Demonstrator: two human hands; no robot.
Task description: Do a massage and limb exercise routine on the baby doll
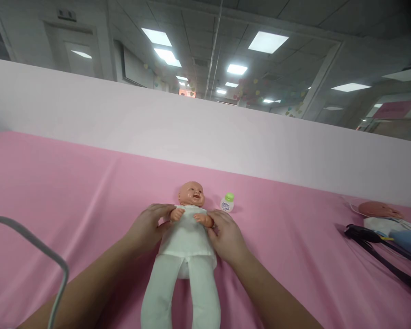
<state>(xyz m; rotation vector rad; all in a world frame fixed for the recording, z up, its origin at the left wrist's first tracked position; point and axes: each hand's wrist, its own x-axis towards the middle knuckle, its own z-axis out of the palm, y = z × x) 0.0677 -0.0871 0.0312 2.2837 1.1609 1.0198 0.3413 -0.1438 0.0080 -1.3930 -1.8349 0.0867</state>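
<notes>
A baby doll [187,237] lies on its back in a white top and white cloth legs, head toward the wall. My left hand [150,227] curls around the doll's arm at the picture's left, close to its small plastic hand. Around the other forearm, my right hand [227,234] has its fingers and thumb closed. Both doll hands rest over the chest. Beside the doll's head, just beyond my right hand, stands a small clear bottle [226,204] with a green cap.
Pink cloth [287,256] covers the surface, with a white wall panel [205,135] behind it and glass above. A second doll [380,210] and a black strap [366,234] lie at the far right. A grey cable [37,244] arcs across the lower left.
</notes>
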